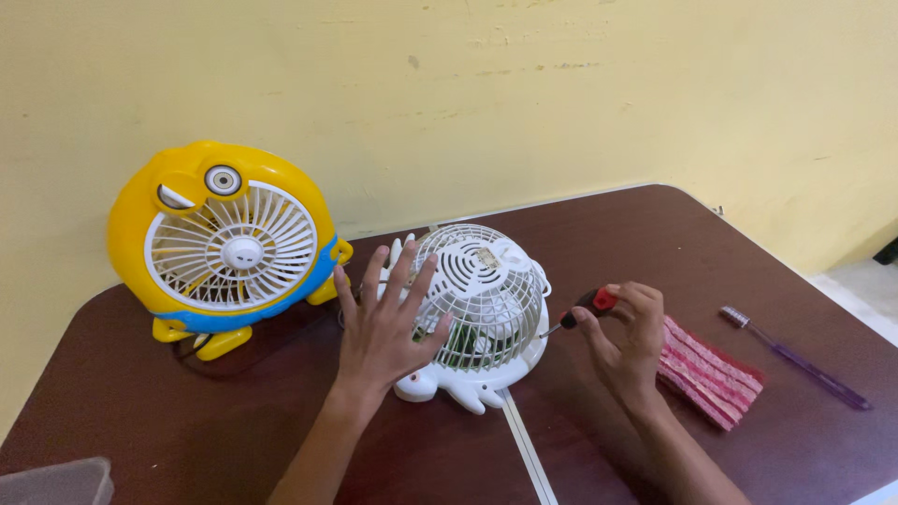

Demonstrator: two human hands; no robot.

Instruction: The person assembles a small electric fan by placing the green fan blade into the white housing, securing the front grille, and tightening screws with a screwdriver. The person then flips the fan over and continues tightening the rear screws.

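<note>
1. The left hand lay spread, fingers apart and flat against the left side of the white fan, steadying it without clasping anything.
2. The right hand was closed around a screwdriver with a red and black handle, its tip set against the fan's right rim.
3. The white fan lay face down near the middle of the table, its back grille up and in place; judging by that, the casing was not yet opened and any screw work looked barely begun.
4. A yellow fan with a blue band stood upright toward the table's back left edge.
5. A pink striped cloth lay just beside the right wrist, and a purple brush lay near the right edge.
6. The table was dark brown with a pale seam down its centre, pushed close to a yellow wall.
</note>
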